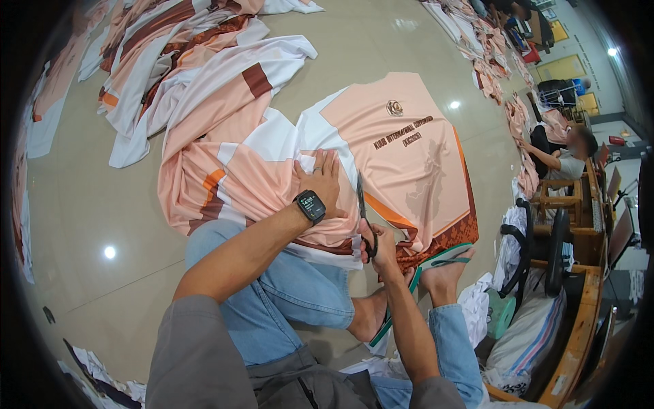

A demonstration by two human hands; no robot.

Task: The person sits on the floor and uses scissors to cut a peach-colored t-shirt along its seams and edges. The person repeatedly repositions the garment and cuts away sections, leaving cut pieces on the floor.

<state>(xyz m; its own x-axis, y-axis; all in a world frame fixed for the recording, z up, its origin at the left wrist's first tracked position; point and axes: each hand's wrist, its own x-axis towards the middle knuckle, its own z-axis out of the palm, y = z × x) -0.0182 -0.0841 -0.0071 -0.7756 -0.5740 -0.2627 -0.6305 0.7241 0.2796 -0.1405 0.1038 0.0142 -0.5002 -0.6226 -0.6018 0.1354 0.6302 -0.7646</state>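
Note:
Peach, white and brown printed fabric point(402, 163) lies spread on the floor in front of me, with a dark emblem and lettering on one panel. My right hand point(380, 247) is closed round the black handles of a pair of scissors point(362, 204). Their blades point away from me, along the white edge beside the printed panel. My left hand point(323, 183), with a watch on its wrist, presses flat with spread fingers on the bunched peach fabric point(231, 174) to the left of the blades. The blade tips lie close against the cloth; whether they bite into it I cannot tell.
More printed fabric point(197, 82) is heaped at the far left. Another person point(569, 157) sits at the right among peach cloth. Nearer on the right are a wooden bench frame point(575, 334), a white striped sack point(528, 341) and a green round object point(501, 313). My sandalled feet touch the fabric's near edge.

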